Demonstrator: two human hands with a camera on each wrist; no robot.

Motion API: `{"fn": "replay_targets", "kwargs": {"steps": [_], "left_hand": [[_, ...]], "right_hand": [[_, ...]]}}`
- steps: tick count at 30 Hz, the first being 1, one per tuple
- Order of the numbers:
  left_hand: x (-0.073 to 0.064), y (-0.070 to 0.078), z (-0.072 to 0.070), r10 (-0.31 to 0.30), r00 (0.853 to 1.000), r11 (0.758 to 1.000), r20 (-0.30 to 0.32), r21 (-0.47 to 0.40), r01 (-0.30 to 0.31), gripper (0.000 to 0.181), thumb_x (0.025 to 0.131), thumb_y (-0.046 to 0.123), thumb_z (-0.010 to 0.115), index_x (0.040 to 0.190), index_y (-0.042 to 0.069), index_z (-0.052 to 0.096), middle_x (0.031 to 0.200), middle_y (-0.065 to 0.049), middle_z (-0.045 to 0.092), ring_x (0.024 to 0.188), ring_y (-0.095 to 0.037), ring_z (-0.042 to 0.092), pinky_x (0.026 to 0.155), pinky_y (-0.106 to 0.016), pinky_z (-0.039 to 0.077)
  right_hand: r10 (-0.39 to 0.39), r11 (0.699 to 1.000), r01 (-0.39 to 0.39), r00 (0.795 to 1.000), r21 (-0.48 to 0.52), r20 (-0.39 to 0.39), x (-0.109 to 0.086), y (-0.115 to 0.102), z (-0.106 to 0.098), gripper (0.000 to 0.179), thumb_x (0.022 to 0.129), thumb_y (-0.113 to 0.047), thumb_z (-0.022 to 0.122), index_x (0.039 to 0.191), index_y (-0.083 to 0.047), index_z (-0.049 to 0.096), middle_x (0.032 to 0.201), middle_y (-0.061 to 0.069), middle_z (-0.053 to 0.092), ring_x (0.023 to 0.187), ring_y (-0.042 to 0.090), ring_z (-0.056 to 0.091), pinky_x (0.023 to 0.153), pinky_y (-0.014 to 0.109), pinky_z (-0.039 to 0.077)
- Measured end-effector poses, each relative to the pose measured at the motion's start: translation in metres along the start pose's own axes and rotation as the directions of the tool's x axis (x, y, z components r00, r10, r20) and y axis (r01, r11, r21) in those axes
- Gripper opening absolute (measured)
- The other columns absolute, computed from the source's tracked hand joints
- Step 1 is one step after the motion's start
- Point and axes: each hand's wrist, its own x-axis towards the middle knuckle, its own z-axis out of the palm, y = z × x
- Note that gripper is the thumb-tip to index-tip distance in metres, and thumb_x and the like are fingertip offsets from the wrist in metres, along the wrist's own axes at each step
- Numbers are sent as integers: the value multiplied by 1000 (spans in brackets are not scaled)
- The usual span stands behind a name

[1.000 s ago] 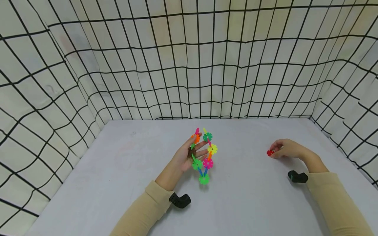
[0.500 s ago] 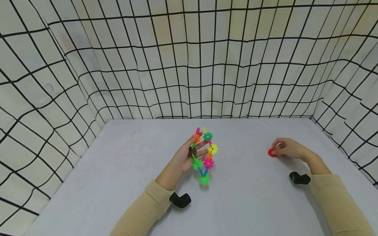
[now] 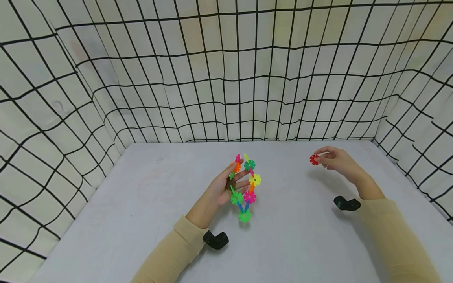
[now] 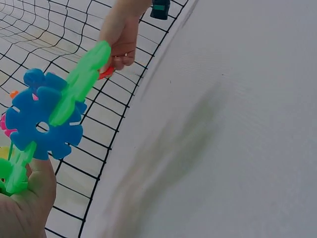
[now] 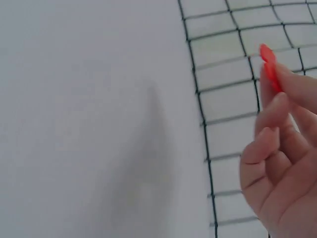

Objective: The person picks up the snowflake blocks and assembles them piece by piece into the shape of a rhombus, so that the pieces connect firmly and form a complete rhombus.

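My left hand (image 3: 220, 189) holds a chain of interlocking plastic snowflake discs (image 3: 236, 197) in the middle of the head view. The discs are green, pink, yellow, orange and blue, joined edge to edge in a long loop with two ends apart at the top. Close up in the left wrist view are a blue disc (image 4: 25, 116) and a green disc (image 4: 79, 87) slotted into it. On the right, my right hand (image 3: 337, 162) pinches one red snowflake disc (image 3: 313, 159) between thumb and fingertips, raised above the table. The right wrist view shows that red disc (image 5: 270, 69) nearly edge-on.
A white-covered table (image 3: 141, 220) lies under both hands. White walls with a black grid net (image 3: 247, 90) rise at the back and both sides. A black camera mount (image 3: 216, 240) sits at the left wrist, another black mount (image 3: 347, 203) at the right wrist.
My right hand has lifted the red disc off the table, moving it up, away from me and slightly left. The left hand and its disc chain have stayed nearly still.
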Motion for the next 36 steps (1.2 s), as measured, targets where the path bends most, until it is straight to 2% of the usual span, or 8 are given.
{"fn": "replay_targets", "kwargs": {"steps": [4, 8, 11, 13, 17, 23, 30, 36], "left_hand": [[-1, 1, 1, -9, 1000, 1000, 5, -2, 9, 49, 113, 35, 40, 158, 15, 39, 111, -6, 64, 92, -24, 74, 79, -32, 60], [-1, 1, 2, -6, 1000, 1000, 12, 5, 6, 51, 113, 34, 40, 158, 13, 38, 110, -7, 65, 91, -24, 74, 79, -32, 60], [-2, 1, 3, -10, 1000, 1000, 11, 11, 10, 51, 113, 33, 40, 159, 12, 36, 112, -8, 65, 92, -25, 74, 79, -32, 60], [-2, 1, 3, -14, 1000, 1000, 7, 17, 14, 51, 113, 33, 40, 159, 12, 36, 114, -8, 65, 91, -25, 74, 79, -33, 60], [-2, 1, 4, -11, 1000, 999, 6, 32, 10, 52, 113, 34, 40, 159, 10, 36, 117, -10, 65, 92, -25, 73, 80, -34, 60], [-3, 1, 4, -22, 1000, 1000, 5, 22, 22, 51, 113, 33, 39, 159, 10, 36, 113, -7, 68, 87, -23, 74, 79, -33, 60], [-4, 1, 5, -35, 999, 999, -24, -5, 34, 43, 112, 33, 41, 151, 14, 46, 114, -8, 68, 87, -24, 74, 78, -32, 59], [-3, 1, 5, -53, 998, 998, -35, -33, 52, 45, 112, 35, 42, 151, 12, 46, 109, -5, 70, 82, -22, 75, 77, -31, 59]], "right_hand": [[-6, 986, 20, 997, 168, -81, 7, -27, 12, 46, 105, -30, 61, 140, -2, 50, 105, -8, 68, 100, 20, 57, 87, 24, 52], [-9, 932, 53, 992, 358, -123, 15, -52, 29, 36, 105, -26, 63, 134, -7, 53, 101, -11, 66, 96, 15, 56, 83, 18, 51], [-9, 892, 66, 992, 448, -128, 21, -68, 43, 32, 104, -24, 64, 131, -9, 56, 101, -9, 67, 96, 15, 56, 82, 18, 50], [0, 879, 61, 992, 474, -126, 25, -79, 54, 33, 104, -23, 64, 133, -9, 56, 102, -7, 67, 97, 16, 58, 82, 18, 51], [28, 872, 27, 994, 489, -105, 33, -98, 80, 38, 103, -24, 66, 135, -6, 57, 103, -2, 68, 97, 18, 63, 79, 19, 52], [8, 894, 14, 999, 449, -47, 42, -116, 114, 36, 100, -22, 70, 129, -2, 64, 100, 2, 72, 90, 19, 66, 73, 20, 50], [-16, 897, 22, 1000, 441, -18, 48, -125, 134, 31, 98, -20, 72, 121, 0, 68, 92, 3, 70, 80, 19, 59, 66, 20, 47], [-31, 909, 33, 999, 416, -10, 51, -127, 144, 29, 97, -19, 73, 120, -1, 69, 90, 1, 71, 79, 19, 57, 66, 22, 46]]}}
